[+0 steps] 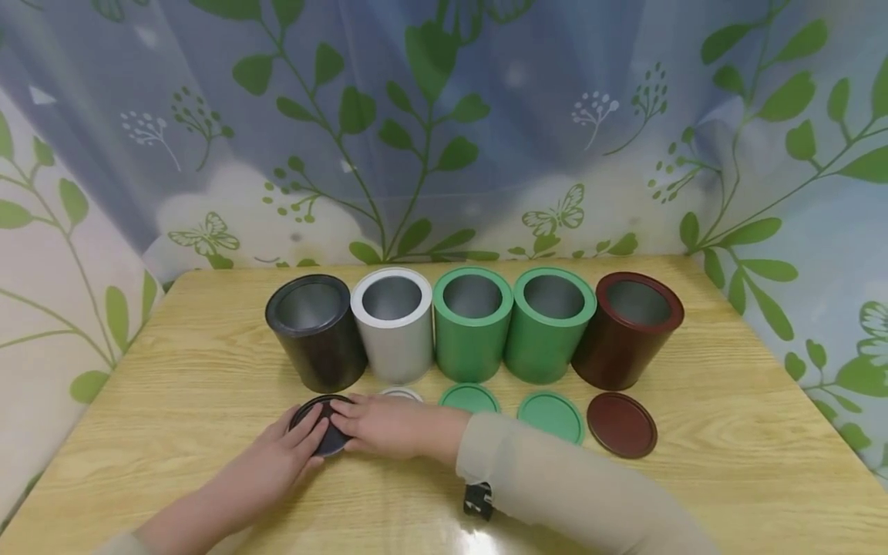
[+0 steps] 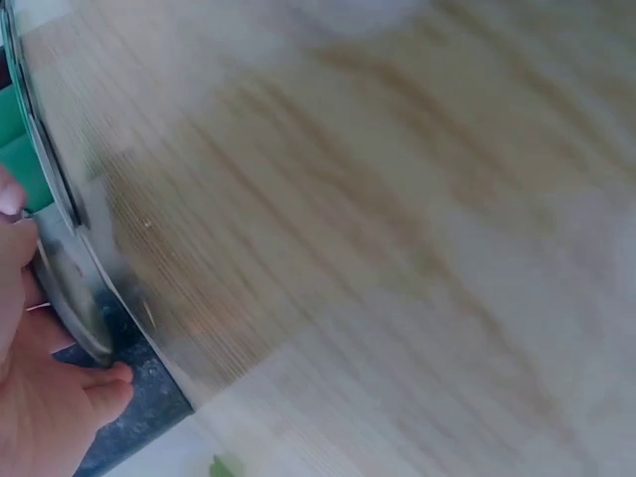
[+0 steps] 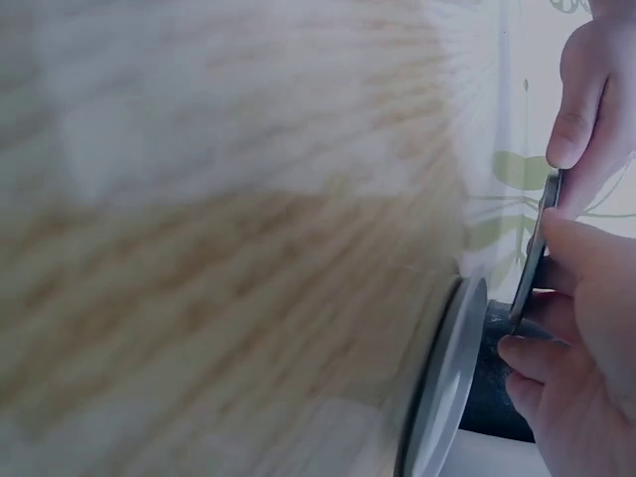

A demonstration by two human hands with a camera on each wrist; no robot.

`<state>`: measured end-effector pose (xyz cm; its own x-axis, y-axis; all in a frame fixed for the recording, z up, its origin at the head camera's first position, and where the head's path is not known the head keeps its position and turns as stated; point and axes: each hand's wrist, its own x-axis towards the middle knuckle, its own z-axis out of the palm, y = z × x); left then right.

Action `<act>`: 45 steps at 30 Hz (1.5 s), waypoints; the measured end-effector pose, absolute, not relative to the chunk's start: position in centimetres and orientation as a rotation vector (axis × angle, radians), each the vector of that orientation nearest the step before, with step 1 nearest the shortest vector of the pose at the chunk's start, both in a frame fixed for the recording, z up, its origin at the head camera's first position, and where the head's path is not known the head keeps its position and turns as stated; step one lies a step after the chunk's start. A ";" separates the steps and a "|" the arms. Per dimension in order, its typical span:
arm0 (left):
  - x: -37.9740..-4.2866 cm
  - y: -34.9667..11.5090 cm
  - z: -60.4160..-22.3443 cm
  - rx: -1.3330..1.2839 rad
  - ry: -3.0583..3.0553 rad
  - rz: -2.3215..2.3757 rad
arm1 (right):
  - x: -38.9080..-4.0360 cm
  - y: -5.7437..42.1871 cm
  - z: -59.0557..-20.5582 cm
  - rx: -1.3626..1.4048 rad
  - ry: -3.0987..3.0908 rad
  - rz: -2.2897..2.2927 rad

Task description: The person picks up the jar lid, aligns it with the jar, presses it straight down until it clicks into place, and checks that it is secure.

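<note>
A round black lid lies between my two hands, in front of the black can. My left hand holds the lid's left side, and my right hand reaches across from the right to its other side. Seen edge-on in the right wrist view, the lid is pinched at its rim and sits slightly above the table. In the left wrist view the left hand has its thumb and fingers at the lid's edge. The can is open-topped.
Right of the black can stand a white can, two green cans and a dark red can. Before them lie a partly covered white lid, two green lids and a dark red lid. Patterned fabric borders the wooden table.
</note>
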<state>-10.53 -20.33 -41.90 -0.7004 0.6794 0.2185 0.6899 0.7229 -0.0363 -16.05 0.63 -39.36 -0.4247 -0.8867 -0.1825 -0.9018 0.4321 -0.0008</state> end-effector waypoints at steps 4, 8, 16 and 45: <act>-10.4 -20.6 -41.8 -1.083 -2.627 -0.135 | -15.9 0.9 -38.7 -1.595 2.551 0.135; -10.3 -20.6 -41.1 -1.059 -2.612 -0.180 | -15.7 1.1 -38.3 -1.627 2.587 0.159; -9.8 -20.2 -39.5 -1.073 -2.587 -0.197 | -15.2 1.6 -37.4 -1.668 2.649 0.185; -9.2 -19.6 -34.1 -1.065 -2.451 -0.225 | -14.3 2.5 -31.2 -1.788 2.763 0.294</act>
